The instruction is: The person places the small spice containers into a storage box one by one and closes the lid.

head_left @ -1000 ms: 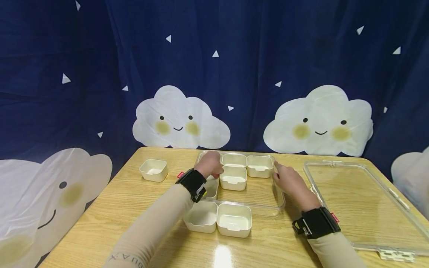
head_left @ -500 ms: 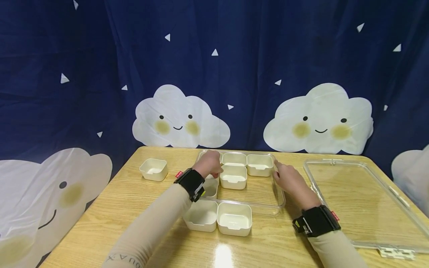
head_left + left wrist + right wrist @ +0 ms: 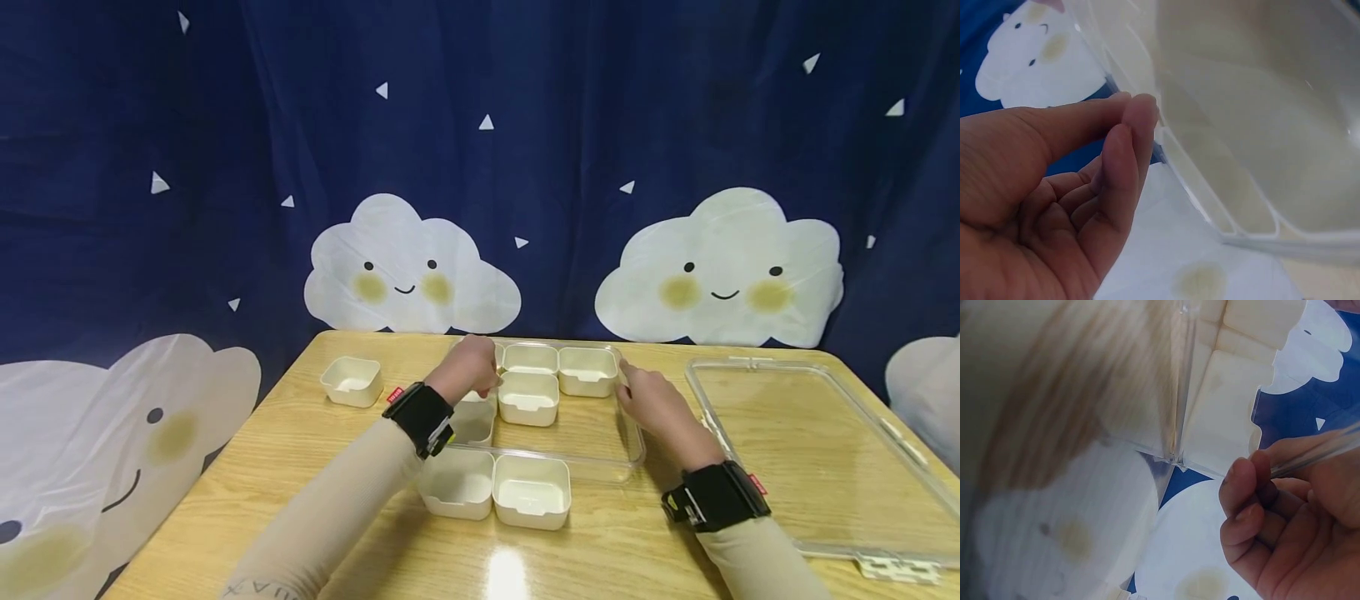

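Note:
A clear shallow plastic tray (image 3: pixel 570 457) lies at the middle back of the table, with several small cream bins in its back and left parts. My left hand (image 3: pixel 471 368) is over the tray's left side. Its thumb and fingertips meet at the rim of a cream bin (image 3: pixel 1241 125) in the left wrist view and appear to pinch it. At the tray's right side, my right hand (image 3: pixel 656 407) pinches the clear rim between thumb and curled fingers (image 3: pixel 1238 487). One bin (image 3: pixel 528 398) sits in the tray's second row, beside my left hand. The left hand hides part of the left bins.
Two cream bins, one on the left (image 3: pixel 457 483) and one on the right (image 3: pixel 532 492), stand in front of the tray. Another bin (image 3: pixel 351 381) stands at the back left. A clear lid with clips (image 3: pixel 888 557) lies on the right. A blue curtain (image 3: pixel 555 167) hangs behind.
The head view has shifted slightly, so everything appears a little further right. Both hands stay at the same places on the bin and the tray; the bins have not visibly moved.

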